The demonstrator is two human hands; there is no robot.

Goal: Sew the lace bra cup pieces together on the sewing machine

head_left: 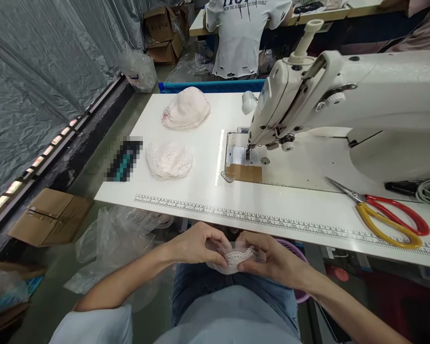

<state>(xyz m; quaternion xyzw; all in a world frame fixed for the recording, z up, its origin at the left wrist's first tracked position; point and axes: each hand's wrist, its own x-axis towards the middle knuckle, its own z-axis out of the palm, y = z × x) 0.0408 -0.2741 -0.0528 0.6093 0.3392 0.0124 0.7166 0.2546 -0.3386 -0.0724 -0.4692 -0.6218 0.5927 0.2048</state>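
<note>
Over my lap, just below the table's front edge, both hands grip a small piece of white lace fabric (235, 259). My left hand (204, 246) pinches its left side between thumb and fingers. On the other side, my right hand (263, 253) is closed on the lace with the thumb on top. Part of the fabric is hidden behind the fingers. On the white table lie two pale pink fabric pieces: a plain-looking one (186, 109) at the back and a lacy one (169, 160) nearer me.
A white sewing machine (343, 100) occupies the table's right side. Scissors (390, 215) with red and yellow handles lie near the front edge, by a printed ruler (236, 216). A cardboard box (52, 217) and plastic bags (118, 243) are at left. Another person (238, 38) sits beyond.
</note>
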